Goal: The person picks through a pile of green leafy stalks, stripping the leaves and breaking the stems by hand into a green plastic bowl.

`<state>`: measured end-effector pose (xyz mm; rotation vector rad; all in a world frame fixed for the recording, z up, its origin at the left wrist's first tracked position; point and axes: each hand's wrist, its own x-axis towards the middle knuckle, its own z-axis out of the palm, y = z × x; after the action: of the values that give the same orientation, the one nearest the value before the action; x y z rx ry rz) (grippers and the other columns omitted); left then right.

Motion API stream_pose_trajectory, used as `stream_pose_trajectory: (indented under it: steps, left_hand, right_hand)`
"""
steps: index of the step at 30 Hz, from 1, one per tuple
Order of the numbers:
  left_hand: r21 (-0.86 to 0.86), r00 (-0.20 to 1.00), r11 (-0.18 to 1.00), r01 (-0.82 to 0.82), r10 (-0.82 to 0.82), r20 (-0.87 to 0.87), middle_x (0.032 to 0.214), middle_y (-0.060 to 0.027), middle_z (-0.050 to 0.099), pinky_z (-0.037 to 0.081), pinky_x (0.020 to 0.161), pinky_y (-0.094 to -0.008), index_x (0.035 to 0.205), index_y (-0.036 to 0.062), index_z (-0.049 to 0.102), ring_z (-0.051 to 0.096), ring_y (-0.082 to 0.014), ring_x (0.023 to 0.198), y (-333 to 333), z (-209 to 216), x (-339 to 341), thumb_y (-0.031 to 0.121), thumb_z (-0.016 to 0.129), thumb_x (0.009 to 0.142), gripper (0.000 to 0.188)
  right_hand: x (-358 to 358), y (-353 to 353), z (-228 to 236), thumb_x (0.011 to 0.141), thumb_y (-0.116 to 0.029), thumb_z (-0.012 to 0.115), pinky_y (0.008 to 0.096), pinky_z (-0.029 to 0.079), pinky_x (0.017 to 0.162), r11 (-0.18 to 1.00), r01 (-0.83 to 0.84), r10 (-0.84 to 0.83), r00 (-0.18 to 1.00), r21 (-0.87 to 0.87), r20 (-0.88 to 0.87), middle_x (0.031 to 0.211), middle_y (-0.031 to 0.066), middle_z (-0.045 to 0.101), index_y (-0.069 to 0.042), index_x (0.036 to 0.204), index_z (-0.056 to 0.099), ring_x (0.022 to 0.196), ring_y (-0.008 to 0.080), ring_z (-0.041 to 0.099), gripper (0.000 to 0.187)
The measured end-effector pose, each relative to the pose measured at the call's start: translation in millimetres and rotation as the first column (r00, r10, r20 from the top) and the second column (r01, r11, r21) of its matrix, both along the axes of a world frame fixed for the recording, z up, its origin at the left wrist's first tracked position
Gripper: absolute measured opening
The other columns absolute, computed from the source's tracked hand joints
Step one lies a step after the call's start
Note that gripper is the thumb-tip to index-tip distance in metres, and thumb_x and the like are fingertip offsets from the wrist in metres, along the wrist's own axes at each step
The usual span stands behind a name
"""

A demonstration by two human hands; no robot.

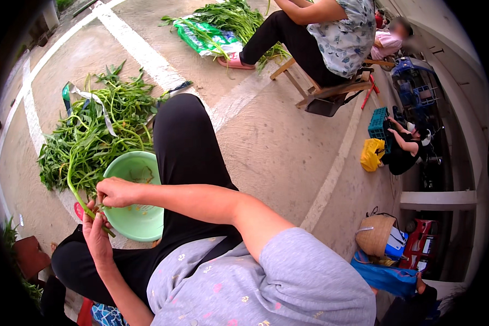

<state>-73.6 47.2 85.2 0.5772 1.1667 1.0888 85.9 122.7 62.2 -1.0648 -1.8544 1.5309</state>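
Note:
My left hand [96,236] is closed around the lower part of a long green vegetable stem [73,174], which rises from its fingers toward the heap of greens. Just above, my right hand [117,192] has its fingers curled together beside the stem, over the rim of a light green plastic bowl [146,220]. What those fingers pinch is hidden. A few small scraps lie inside the bowl, which sits on the ground against my bent leg. Beyond it spreads a large heap of leafy green stems [98,127], with a pale strip of ribbon [98,103] across it.
Ahead, a person [320,38] sits on a wooden stool [315,92] beside more greens [231,22] on a green-and-white bag [204,38]. To the right are a yellow bag [372,154], a teal crate [378,124], a woven basket [375,234] and other people. White lines cross the concrete.

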Motion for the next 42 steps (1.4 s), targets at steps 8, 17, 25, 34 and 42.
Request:
stream_pose_trajectory:
  steps: [8, 17, 25, 34, 42]
  left_hand:
    - [-0.005, 0.991, 0.996, -0.094, 0.093, -0.097, 0.073, 0.0007, 0.048, 0.034, 0.049, -0.0169, 0.108, 0.002, 0.049, 0.042, -0.0045, 0.058, 0, -8, -8, 0.007, 0.05, 0.089, 0.019]
    - [0.005, 0.991, 0.994, -0.105, 0.105, -0.084, 0.075, -0.0001, 0.048, 0.034, 0.049, -0.0167, 0.108, 0.0015, 0.049, 0.042, -0.0045, 0.058, 1, -6, -9, 0.008, 0.051, 0.089, 0.02]
    - [0.063, 0.992, 0.998, -0.028, 0.036, -0.118, 0.075, 0.0032, 0.05, 0.033, 0.051, -0.0159, 0.107, 0.0035, 0.052, 0.043, -0.0027, 0.061, 1, -2, 4, 0.009, 0.053, 0.089, 0.019]
    - [0.062, 0.986, 0.998, -0.014, 0.024, -0.164, 0.077, 0.0033, 0.053, 0.034, 0.052, -0.0161, 0.108, 0.004, 0.052, 0.044, -0.0021, 0.061, 1, -3, 4, 0.009, 0.053, 0.088, 0.02]
    - [0.007, 0.985, 0.997, -0.073, 0.073, -0.155, 0.077, 0.004, 0.052, 0.035, 0.05, -0.0159, 0.103, 0.0056, 0.053, 0.044, -0.0023, 0.058, 2, -1, 7, 0.011, 0.056, 0.087, 0.017]
  right_hand:
    - [-3, 0, 0, 0.066, -0.01, 0.059, 0.0365, 0.048, 0.059, 0.998, 0.059, -0.058, 0.998, 0.022, -0.032, 0.068, 0.0157, 0.062, 0.002, 0.074, 0.06, 0.064, 0.0271, 0.061, 0.014]
    - [-2, 12, 6, 0.078, -0.016, 0.059, 0.0251, 0.044, 0.041, 0.838, 0.173, -0.386, 0.859, -0.518, -0.338, 0.058, 0.0063, 0.057, 0.0, 0.069, 0.056, 0.045, 0.012, 0.053, 0.019]
    - [0, -1, 22, 0.077, -0.027, 0.063, 0.0254, 0.047, 0.048, 0.933, -0.064, 0.016, 0.991, -0.354, -0.136, 0.065, 0.0072, 0.06, 0.001, 0.078, 0.059, 0.053, 0.0121, 0.058, 0.028]
    - [5, -2, 20, 0.073, -0.015, 0.062, 0.0265, 0.046, 0.044, 0.953, -0.102, 0.071, 0.99, -0.284, -0.119, 0.063, 0.0083, 0.06, 0.002, 0.074, 0.058, 0.053, 0.0136, 0.06, 0.017]
    - [-6, -4, 3, 0.073, -0.012, 0.062, 0.0254, 0.043, 0.041, 0.936, -0.012, -0.081, 0.965, -0.353, -0.249, 0.061, 0.0053, 0.057, 0.0, 0.076, 0.056, 0.049, 0.0109, 0.055, 0.014]
